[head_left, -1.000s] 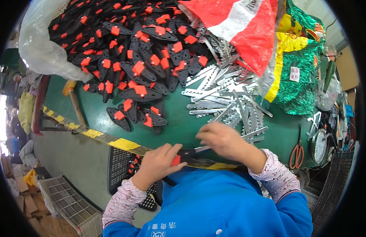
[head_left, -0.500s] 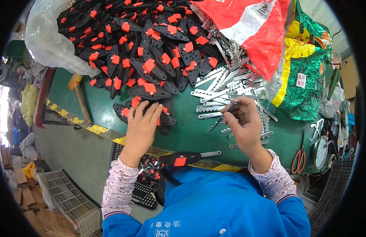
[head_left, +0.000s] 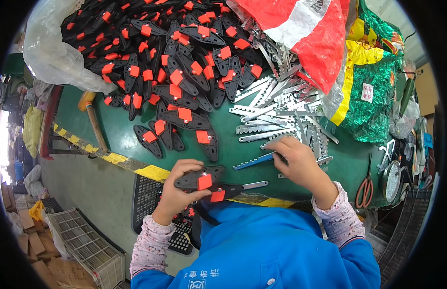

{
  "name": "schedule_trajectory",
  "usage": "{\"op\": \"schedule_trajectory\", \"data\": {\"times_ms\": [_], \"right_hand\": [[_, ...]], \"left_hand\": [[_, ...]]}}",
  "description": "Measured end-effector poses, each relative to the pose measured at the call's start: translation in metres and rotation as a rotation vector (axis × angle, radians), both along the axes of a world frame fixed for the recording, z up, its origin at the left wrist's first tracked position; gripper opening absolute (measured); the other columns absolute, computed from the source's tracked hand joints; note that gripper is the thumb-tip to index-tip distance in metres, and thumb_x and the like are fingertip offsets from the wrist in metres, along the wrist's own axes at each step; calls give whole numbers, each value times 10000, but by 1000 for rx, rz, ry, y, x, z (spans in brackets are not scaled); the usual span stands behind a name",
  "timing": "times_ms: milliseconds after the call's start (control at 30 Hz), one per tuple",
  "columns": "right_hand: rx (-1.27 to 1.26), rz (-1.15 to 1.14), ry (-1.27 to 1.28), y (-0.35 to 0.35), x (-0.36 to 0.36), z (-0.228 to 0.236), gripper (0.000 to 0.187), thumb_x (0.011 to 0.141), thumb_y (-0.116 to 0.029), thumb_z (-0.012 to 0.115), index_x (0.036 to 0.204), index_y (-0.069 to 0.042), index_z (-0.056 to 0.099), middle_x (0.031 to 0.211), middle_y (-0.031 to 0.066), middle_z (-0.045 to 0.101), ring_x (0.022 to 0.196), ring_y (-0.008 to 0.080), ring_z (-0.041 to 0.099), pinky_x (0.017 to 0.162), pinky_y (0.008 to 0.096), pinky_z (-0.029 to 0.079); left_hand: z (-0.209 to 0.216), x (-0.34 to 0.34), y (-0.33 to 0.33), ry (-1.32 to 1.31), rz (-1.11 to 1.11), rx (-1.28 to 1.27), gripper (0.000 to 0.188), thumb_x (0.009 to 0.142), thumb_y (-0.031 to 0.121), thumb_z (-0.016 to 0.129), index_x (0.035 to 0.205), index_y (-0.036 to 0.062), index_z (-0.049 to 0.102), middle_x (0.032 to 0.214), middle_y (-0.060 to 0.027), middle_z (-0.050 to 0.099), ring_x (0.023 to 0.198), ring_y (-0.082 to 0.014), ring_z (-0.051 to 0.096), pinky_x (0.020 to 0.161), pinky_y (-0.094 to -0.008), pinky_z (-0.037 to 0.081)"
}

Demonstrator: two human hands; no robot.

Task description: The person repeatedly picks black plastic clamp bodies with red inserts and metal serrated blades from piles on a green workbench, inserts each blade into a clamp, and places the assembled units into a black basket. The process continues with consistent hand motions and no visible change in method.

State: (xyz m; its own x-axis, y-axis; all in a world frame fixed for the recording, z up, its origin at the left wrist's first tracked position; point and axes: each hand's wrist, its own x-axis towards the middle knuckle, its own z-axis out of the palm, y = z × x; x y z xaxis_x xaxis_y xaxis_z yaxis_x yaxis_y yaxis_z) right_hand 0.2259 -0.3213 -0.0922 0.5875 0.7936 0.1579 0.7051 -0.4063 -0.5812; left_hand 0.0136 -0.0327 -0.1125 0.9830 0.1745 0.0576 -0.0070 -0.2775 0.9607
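Observation:
My left hand (head_left: 177, 192) grips a black plastic handle with an orange button (head_left: 200, 179) near the front edge of the green table (head_left: 233, 151). A second black handle with a metal blade sticking out (head_left: 230, 189) lies just under it on the edge. My right hand (head_left: 300, 164) holds a toothed metal blade (head_left: 254, 161) by one end, low over the table. A heap of such blades (head_left: 286, 115) lies beyond my right hand. A big pile of black handles with orange buttons (head_left: 175, 62) fills the far left of the table.
A red and white sack (head_left: 305, 29) and a green and yellow sack (head_left: 373, 91) stand at the back right. Orange-handled scissors (head_left: 365, 185) lie at the right. A black crate (head_left: 151, 212) sits below the table edge, a white crate (head_left: 88, 245) on the floor. A wooden-handled tool (head_left: 93, 120) lies left.
My left hand drew back from the pile with a black handle to the table edge. My right hand came down from the blade heap holding one blade.

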Motion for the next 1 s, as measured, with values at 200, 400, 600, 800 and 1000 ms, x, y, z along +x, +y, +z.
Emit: {"op": "schedule_trajectory", "data": {"times_ms": [200, 400, 600, 800, 1000], "right_hand": [[126, -24, 142, 9, -8, -3, 193, 889, -176, 826, 1056, -88, 787, 882, 104, 618, 808, 300, 653, 710, 407, 536], [232, -79, 377, 16, -18, 1, 198, 908, -151, 826, 1081, -59, 794, 847, 104, 589, 748, 255, 614, 676, 366, 491], [221, -72, 455, 10, -17, 6, 200, 918, -145, 821, 1092, -51, 793, 845, 95, 586, 752, 225, 604, 672, 347, 476], [225, -43, 513, 3, -16, 8, 205, 929, -155, 817, 1097, -40, 791, 831, 90, 588, 753, 204, 595, 676, 331, 474], [242, -32, 606, 3, -19, 15, 202, 944, -163, 812, 1096, -32, 790, 839, 91, 633, 763, 182, 608, 679, 323, 488]], "left_hand": [[7, -9, 4, 21, 175, -68, 668, 684, 44, 951, 1238, 23, 580, 1388, -196, 639, 1220, -254, 656, 1085, -393, 514], [17, -5, -7, -40, 250, -487, 713, 696, 102, 961, 1275, 34, 550, 1406, -218, 620, 1251, -277, 658, 1107, -416, 532], [15, -6, -7, -56, 259, -581, 735, 704, 124, 981, 1293, 44, 550, 1427, -211, 606, 1270, -283, 652, 1112, -429, 539], [7, -9, -9, -93, 213, -854, 716, 729, 32, 947, 1322, 67, 547, 1481, -226, 572, 1308, -313, 630, 1128, -455, 529], [6, -6, -21, -86, 255, -1120, 749, 747, 59, 945, 1376, 87, 539, 1504, -177, 552, 1325, -296, 626, 1126, -450, 552]]}}
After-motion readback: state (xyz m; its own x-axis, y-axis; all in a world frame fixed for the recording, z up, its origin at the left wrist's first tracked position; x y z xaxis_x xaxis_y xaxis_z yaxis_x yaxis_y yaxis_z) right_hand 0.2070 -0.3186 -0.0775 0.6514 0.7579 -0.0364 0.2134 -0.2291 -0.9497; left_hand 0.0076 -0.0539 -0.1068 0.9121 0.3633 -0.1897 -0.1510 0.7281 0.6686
